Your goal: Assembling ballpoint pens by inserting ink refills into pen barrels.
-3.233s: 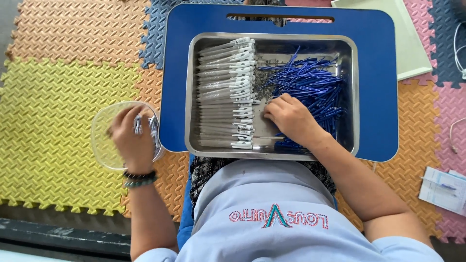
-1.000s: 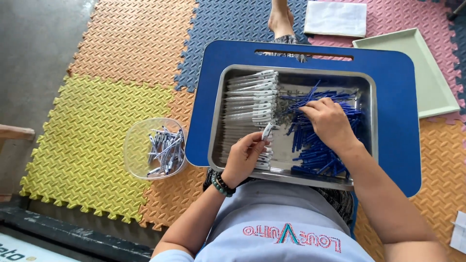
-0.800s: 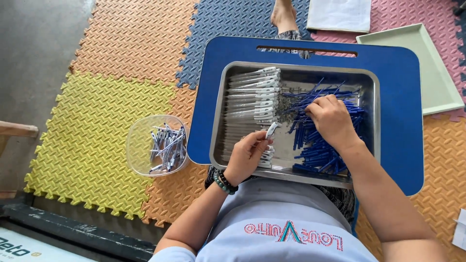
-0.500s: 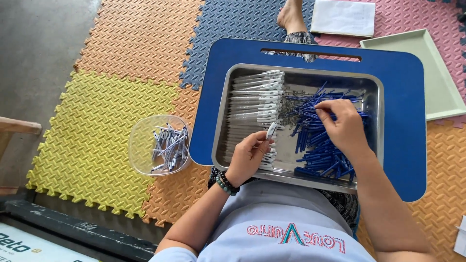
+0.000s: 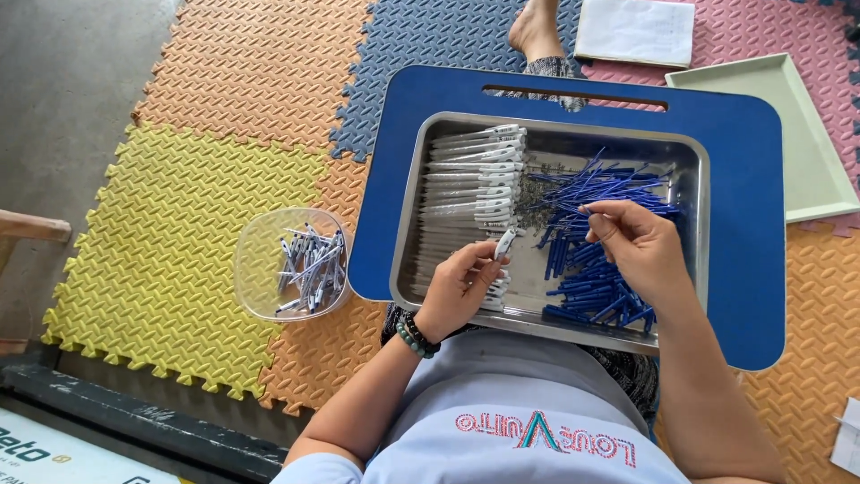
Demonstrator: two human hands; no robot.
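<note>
Steel tray [image 5: 690,233] sits on a blue lap board [image 5: 752,206], centre of frame. Your left hand [image 5: 461,287] pinches one white barrel [image 5: 504,244] between thumb and fingers, tip up, just below the white stack. Your right hand [image 5: 640,246] pinches one thin blue refill [image 5: 602,193] at its end, lifting it off the blue pile; the other fingers curl loosely. The two parts are near but apart, not yet joined.

Progress, judged from the piles: early to middle. White barrels [image 5: 470,179] fill the left half of the tray in a neat stack, many left. Blue refills [image 5: 591,269] lie in a loose heap on the right half, also many left. Clear bowl [image 5: 260,260], left of the board on the foam mat [image 5: 170,233], holds a small heap of finished-looking white pieces [image 5: 309,264], bottom only partly covered. So a small share looks done and most remains.

Green tray [image 5: 806,134] at upper right shows nothing in it. Bare foot [image 5: 536,27] at top edge.
</note>
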